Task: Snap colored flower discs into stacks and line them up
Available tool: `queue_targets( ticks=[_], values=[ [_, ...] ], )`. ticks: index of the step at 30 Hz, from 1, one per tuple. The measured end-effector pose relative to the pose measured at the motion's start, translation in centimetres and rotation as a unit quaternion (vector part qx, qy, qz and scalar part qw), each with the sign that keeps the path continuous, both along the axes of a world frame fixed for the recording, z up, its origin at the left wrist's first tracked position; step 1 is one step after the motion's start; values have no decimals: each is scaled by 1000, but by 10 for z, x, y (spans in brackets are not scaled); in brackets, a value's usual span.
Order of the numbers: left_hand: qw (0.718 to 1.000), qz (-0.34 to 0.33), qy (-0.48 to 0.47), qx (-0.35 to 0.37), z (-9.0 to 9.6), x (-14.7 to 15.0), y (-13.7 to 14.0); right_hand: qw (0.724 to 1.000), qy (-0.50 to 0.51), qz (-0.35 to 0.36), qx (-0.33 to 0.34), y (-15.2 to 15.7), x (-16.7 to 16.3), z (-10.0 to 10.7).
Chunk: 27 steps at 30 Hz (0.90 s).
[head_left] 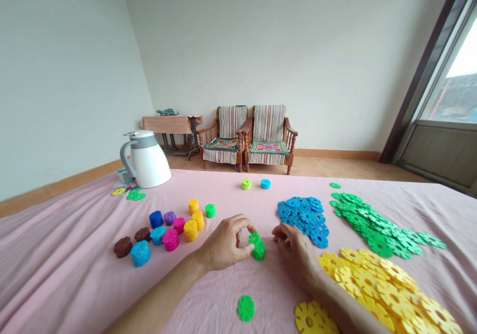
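My left hand (227,242) has its thumb and index finger around a small green flower-shaped disc (254,238), gripping it by the edge. The disc is tilted, just above or touching a short green stack of discs (259,251) on the cloth. To the right of that stack is my right hand (296,254), its fingers loosely bent and nothing visible in them. A loose green disc (246,308) lies nearer to me. Beyond the right hand spreads a pile of blue discs (303,217), and a yellow pile (380,284) lies beside my right forearm.
Several coloured stacks, including a light blue stack (140,253), stand at left. A lime stack (246,184) and a blue stack (265,184) sit near the far edge. A green pile (372,224) lies at right. A white jug (151,162) stands on the pink cloth (208,185).
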<state>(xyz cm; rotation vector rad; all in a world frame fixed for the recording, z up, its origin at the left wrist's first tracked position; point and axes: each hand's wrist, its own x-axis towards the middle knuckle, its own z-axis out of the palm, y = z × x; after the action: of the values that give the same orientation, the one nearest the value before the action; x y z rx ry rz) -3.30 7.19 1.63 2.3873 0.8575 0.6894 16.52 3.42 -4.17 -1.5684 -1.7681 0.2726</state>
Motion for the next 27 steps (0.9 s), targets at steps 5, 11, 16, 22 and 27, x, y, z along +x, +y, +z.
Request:
queue_targets(
  ticks=[5, 11, 16, 22, 27],
  values=[
    [1000, -10, 3, 2, -6, 3, -1, 1000, 2, 5, 0, 0, 1, 0],
    [1000, -17, 10, 7, -9, 6, -2, 1000, 4, 4, 1, 0, 1, -2],
    [1000, -18, 4, -3, -8, 6, -2, 1000, 7, 4, 2, 0, 1, -2],
    [998, -45, 37, -31, 9, -6, -2, 1000, 1, 1, 3, -1, 0, -1],
    [945, -228, 179, -150, 12, -15, -7, 1000, 4, 4, 4, 1, 0, -1]
  ],
)
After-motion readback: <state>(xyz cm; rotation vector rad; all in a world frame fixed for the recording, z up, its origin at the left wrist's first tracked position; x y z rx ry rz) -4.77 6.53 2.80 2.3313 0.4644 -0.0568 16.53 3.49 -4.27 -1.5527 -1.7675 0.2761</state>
